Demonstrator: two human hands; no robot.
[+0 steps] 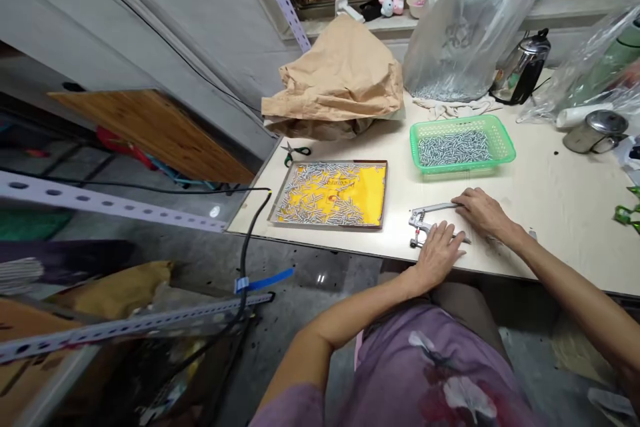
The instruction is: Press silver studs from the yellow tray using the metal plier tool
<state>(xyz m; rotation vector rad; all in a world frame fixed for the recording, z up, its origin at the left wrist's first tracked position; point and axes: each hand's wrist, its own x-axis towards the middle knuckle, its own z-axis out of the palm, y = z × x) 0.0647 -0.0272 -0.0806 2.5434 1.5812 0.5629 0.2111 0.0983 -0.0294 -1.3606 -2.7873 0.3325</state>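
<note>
At the near edge of the pale table (575, 233), got a silver hand tool (435, 207) lying with both handles spread apart and the head pointing left, toward a yellow-bottomed tray (371, 197). Across the lower handle, the left hand (437, 253), with fingers stretched out and only slightly apart. Up at the end of the other handle, the right hand (483, 213), with fingers bent and fairly close together. Honestly too far off to tell a firm grip from a light touch for either hand, or to spot any piece of metal in the tool's head. As for progress, would call it mid-batch, going by the amount of hardware spread about. Loads of small metal pieces (345, 213) in the tray, thick along the left and near sides, with a bare yellow strip at the right. Plenty more in the green basket (501, 140) just beyond the tool, covering most of the bottom. Behind that, a clear plastic bag (460, 33) with grey bits settled low down. So, done as far as shows: pieces already out in two containers, tool laid ready under the hands. Still left, judging by those piles: a fair bit, with neither container anywhere near emptied. Beside the tray's far left corner, just scissors (297, 151), not in use.
</note>
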